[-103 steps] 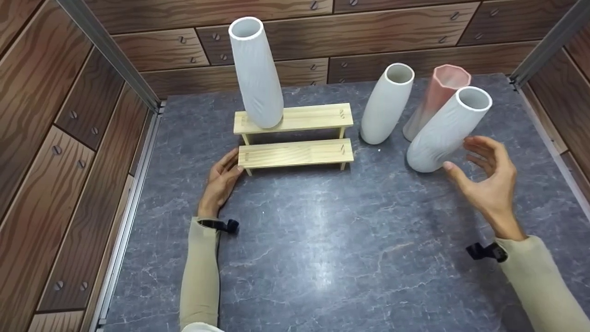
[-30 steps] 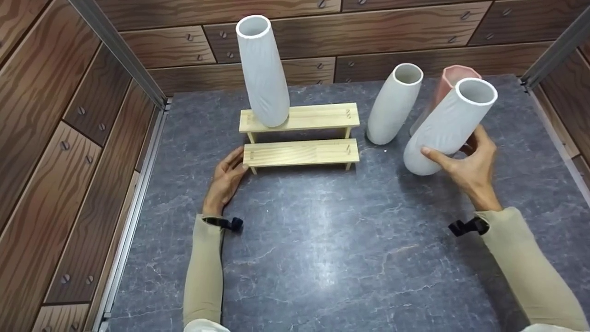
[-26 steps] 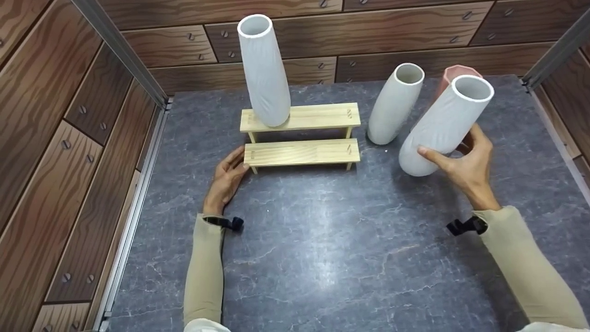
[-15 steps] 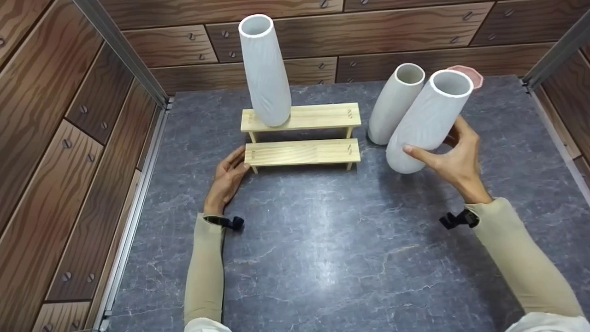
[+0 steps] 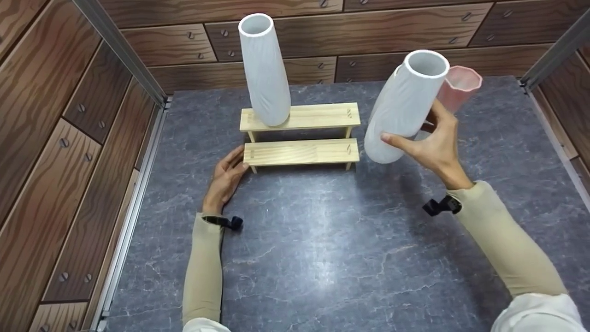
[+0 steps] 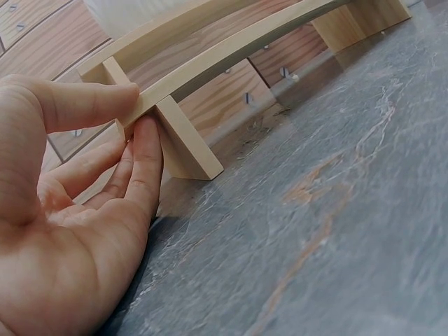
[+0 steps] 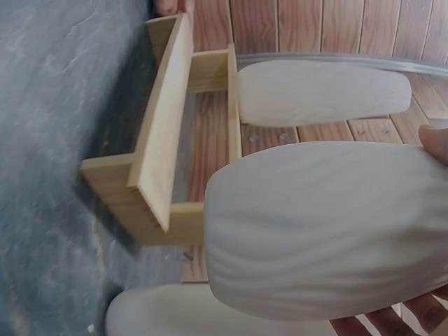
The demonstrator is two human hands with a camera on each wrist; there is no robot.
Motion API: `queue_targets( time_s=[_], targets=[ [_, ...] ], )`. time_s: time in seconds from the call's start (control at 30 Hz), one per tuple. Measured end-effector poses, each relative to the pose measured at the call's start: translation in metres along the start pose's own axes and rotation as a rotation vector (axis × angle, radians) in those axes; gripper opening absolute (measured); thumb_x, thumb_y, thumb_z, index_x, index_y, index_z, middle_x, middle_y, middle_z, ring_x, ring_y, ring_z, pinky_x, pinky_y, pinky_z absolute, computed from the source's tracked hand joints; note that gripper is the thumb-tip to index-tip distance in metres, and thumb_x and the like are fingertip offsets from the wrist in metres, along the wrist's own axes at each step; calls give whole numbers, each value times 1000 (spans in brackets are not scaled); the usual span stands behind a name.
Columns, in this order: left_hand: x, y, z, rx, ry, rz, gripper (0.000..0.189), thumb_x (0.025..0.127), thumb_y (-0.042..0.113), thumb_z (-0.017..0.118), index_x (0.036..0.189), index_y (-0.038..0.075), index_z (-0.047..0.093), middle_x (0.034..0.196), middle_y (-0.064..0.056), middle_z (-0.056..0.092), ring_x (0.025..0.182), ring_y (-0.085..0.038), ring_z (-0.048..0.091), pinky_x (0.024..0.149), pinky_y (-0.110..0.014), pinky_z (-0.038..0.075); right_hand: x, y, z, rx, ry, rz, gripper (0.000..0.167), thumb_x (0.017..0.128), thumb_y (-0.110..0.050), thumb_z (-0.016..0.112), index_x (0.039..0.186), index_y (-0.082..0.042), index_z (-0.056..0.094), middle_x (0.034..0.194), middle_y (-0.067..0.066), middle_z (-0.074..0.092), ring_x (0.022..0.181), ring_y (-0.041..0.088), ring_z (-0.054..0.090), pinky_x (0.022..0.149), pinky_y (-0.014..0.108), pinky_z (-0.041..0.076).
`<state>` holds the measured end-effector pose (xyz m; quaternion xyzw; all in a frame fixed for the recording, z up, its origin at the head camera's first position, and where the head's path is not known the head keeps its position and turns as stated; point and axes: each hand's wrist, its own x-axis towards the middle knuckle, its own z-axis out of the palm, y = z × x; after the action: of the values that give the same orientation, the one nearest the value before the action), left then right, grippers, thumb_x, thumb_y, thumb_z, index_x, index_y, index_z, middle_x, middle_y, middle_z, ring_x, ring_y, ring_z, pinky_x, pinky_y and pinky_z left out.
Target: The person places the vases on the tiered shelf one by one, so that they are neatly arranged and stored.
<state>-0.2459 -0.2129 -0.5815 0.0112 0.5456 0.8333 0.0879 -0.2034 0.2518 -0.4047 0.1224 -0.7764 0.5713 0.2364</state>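
My right hand [image 5: 435,145] grips a white ribbed vase [image 5: 398,110], thumb on the near side and fingers round the far side. The vase leans with its mouth to the upper right, and its base hangs above the table, right of a two-step wooden stand [image 5: 302,153]. On the left end of the stand's front step, my left hand [image 5: 223,180] has its thumb on top and fingers underneath, pinching the board, as the left wrist view shows. Another white vase [image 5: 265,74] stands on the upper step's left end.
A second white vase [image 7: 161,311] stands on the table, mostly hidden behind the held one in the head view. A pink octagonal-mouthed vase [image 5: 456,92] is behind my right hand. Wood-patterned walls [image 5: 368,34] enclose the grey marbled table [image 5: 295,258] at the back and sides.
My right hand has closed round the white vase, lifted it and carried it left, past the pink vase and in front of the other white vase. My left hand stays on the stand.
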Motion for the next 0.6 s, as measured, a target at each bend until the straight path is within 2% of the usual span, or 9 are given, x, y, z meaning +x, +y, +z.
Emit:
queue_targets(
  time_s=[0.47, 0.6],
  targets=[
    [2, 0, 1, -28, -5, -2, 70, 101, -11, 62, 164, -6, 32, 164, -27, 38, 137, -24, 55, 112, -27, 52, 36, 3, 39, -20, -49, 19, 83, 62, -6, 101, 138, -9, 69, 123, 13, 75, 106, 15, 71, 86, 23, 62],
    [1, 0, 1, -30, 5, -2, 69, 101, -12, 61, 164, -8, 32, 164, -28, 39, 136, -25, 55, 112, -27, 52, 47, 3, 51, -26, -55, 45, 85, 63, -11, 103, 140, -11, 68, 126, 12, 75, 108, 16, 71, 89, 26, 62]
  ],
)
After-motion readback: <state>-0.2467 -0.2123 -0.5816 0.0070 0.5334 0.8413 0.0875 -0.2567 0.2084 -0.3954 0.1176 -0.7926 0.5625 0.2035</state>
